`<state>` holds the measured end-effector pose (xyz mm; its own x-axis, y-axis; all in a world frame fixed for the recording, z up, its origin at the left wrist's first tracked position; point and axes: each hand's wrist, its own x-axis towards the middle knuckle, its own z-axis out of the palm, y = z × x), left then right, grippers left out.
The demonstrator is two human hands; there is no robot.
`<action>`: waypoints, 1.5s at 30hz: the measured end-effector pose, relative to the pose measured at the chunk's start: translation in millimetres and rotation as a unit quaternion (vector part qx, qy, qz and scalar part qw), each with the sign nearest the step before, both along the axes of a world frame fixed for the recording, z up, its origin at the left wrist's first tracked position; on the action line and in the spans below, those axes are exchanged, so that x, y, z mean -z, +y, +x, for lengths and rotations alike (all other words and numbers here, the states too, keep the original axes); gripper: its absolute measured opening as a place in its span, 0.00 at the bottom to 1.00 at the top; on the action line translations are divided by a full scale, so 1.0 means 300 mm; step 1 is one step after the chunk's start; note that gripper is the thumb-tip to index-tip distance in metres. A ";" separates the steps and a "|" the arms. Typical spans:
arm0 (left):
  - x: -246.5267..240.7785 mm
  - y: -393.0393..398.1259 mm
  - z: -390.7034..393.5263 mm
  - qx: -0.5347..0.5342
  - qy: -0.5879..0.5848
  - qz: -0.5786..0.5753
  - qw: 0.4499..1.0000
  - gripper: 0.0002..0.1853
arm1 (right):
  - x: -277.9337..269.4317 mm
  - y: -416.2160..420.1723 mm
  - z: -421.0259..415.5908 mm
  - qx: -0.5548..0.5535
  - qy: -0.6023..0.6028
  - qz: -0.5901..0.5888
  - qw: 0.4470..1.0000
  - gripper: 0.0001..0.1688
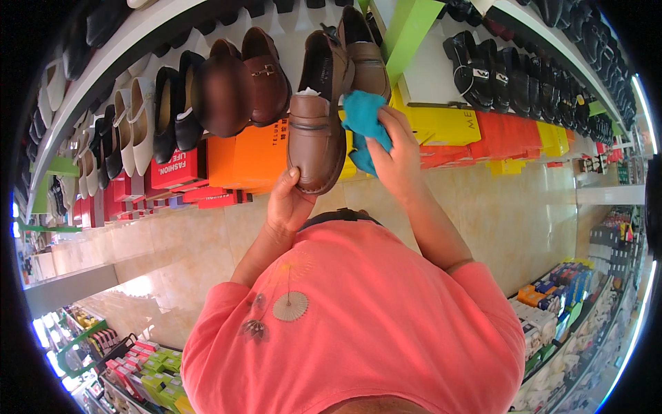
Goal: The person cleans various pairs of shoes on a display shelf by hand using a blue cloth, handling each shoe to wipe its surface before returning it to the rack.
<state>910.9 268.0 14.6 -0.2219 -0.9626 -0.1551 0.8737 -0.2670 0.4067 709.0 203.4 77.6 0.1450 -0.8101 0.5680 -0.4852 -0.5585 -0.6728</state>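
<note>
My left hand (293, 203) grips a brown leather loafer (313, 137) by its toe, thumb on top and fingers underneath. The loafer points toward me, with a dark band across its vamp and white stuffing showing in its opening. In my right hand (398, 155) is a bunched teal cloth (366, 116), pinched between thumb and fingers just right of the loafer. A gap shows between most of the cloth and the shoe; whether they touch at the side is unclear. Behind the held shoe, a similar brown loafer (366, 70) stands on the white shelf (297, 57).
Left along the shelf are a reddish-brown buckled loafer (266, 85), black flats (165, 114) and cream strapped shoes (139, 132). Orange shoeboxes (248, 155) and yellow boxes (439, 124) sit below. A green post (408, 39) divides the shelves. Shiny black shoes (476, 77) stand right.
</note>
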 end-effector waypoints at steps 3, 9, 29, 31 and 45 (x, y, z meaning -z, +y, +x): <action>-0.043 0.030 -0.010 0.001 -0.041 -0.012 0.999 0.33 | 0.007 0.008 0.039 -0.036 0.002 0.033 0.999 0.20; -0.077 0.039 -0.026 -0.106 -0.190 -0.033 0.975 0.28 | 0.050 0.229 0.086 -0.085 0.096 -0.057 0.990 0.23; 0.056 0.143 0.021 -0.129 -0.572 -0.195 0.786 0.32 | -0.334 -0.009 -0.092 0.157 0.321 -0.130 0.925 0.12; 0.051 0.163 0.037 -0.100 -0.534 -0.190 0.818 0.32 | -0.339 -0.013 -0.142 0.131 0.278 -0.057 0.950 0.17; -0.017 0.148 0.041 0.065 -0.246 -0.073 0.964 0.42 | -0.094 -0.017 -0.328 -0.094 -0.246 0.388 0.883 0.25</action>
<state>923.3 312.4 19.8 -0.2756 -0.9514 -0.1378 0.5287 -0.2697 0.8048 610.5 198.3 105.8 0.2095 -0.9709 -0.1162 0.0249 0.1241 -0.9920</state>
